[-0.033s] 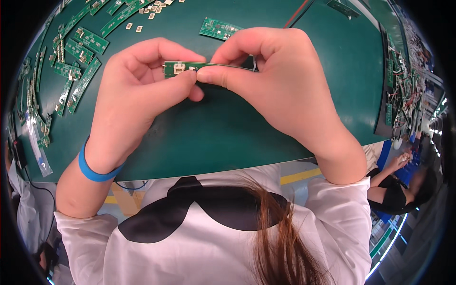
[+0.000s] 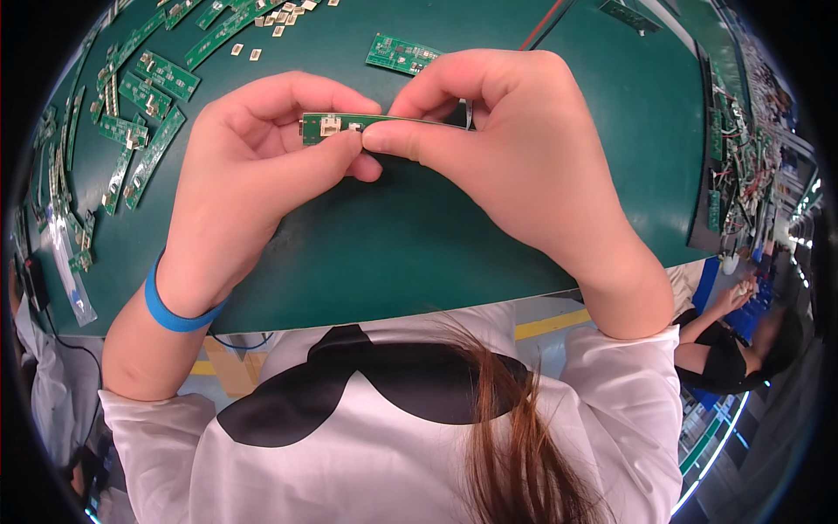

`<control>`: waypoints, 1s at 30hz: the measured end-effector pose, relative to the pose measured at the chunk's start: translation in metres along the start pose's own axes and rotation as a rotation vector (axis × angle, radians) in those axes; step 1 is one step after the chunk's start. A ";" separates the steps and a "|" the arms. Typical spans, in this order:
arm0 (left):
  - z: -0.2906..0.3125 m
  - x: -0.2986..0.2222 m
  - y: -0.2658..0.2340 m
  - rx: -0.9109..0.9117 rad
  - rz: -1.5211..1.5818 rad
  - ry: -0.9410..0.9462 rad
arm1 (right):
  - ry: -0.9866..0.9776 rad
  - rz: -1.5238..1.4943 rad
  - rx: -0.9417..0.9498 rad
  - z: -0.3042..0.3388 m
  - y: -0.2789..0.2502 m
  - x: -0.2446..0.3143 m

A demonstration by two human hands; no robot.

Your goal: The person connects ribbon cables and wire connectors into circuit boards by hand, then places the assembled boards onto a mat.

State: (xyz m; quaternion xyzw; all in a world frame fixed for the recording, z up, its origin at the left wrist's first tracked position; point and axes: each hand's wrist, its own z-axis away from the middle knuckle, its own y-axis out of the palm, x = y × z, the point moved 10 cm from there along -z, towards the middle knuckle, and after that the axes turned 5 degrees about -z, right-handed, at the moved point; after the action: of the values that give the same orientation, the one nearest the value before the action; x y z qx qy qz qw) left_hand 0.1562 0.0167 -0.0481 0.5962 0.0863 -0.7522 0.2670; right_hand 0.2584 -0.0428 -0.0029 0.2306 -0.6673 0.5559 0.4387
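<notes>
A narrow green circuit board (image 2: 315, 129) with small white connectors is held level above the table, pinched by both hands. My left hand (image 2: 271, 144), a blue band at its wrist, grips the board's left part between thumb and fingers. From the other side my right hand (image 2: 489, 122) pinches the middle of the board, its thumb tip touching the left thumb's tip. The fingers cover much of the board's right part. Just beyond the hands, another green circuit board (image 2: 394, 52) lies on the table, partly behind the right hand.
On the green table (image 2: 375, 253), several loose circuit boards (image 2: 157, 144) lie at the left. Small white pieces (image 2: 279, 17) are scattered at the far edge. A heap of wired boards (image 2: 742, 175) stands at the right. Another person (image 2: 733, 341) sits beyond the right side.
Hardly anything differs. The held board and the fingers around it have shifted very slightly; both hands keep their pinch.
</notes>
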 end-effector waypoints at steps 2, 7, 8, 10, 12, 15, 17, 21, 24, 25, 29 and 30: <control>0.001 -0.007 0.003 0.021 0.009 0.051 | 0.096 -0.109 0.060 -0.003 0.000 -0.003; 0.003 -0.021 0.007 0.095 -0.005 0.166 | 0.214 -0.291 0.159 -0.001 0.005 -0.012; 0.001 -0.018 0.007 0.123 -0.042 0.147 | 0.210 -0.327 0.172 -0.001 0.008 -0.014; 0.001 -0.017 0.007 0.150 -0.079 0.127 | 0.206 -0.365 0.185 0.000 0.008 -0.015; 0.000 -0.012 0.004 0.133 -0.012 0.067 | 0.200 -0.371 0.225 0.001 0.008 -0.013; 0.000 -0.015 0.006 0.168 0.033 0.076 | 0.195 -0.322 0.201 0.000 -0.002 -0.009; 0.001 -0.016 0.003 0.153 0.041 0.085 | 0.141 -0.269 0.131 0.001 -0.012 0.000; 0.003 -0.025 0.003 0.156 0.019 0.157 | -0.531 -0.174 -0.484 0.029 -0.083 0.031; 0.004 -0.027 -0.004 0.106 0.011 0.191 | -0.212 -0.066 -0.619 0.018 -0.098 0.002; 0.005 -0.028 -0.005 0.107 0.010 0.193 | -0.038 0.110 -0.586 0.008 -0.086 -0.007; 0.005 -0.030 -0.006 0.143 -0.022 0.214 | 0.280 -0.007 -0.096 -0.009 -0.036 -0.050; 0.006 -0.032 -0.003 0.179 -0.039 0.237 | 0.157 -0.094 -0.097 -0.013 -0.034 -0.041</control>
State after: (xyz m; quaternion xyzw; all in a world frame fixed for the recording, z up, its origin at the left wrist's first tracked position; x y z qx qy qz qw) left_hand 0.1548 0.0257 -0.0171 0.7003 0.0615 -0.6863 0.1863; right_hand 0.3109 -0.0478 -0.0190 0.1960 -0.6455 0.5179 0.5259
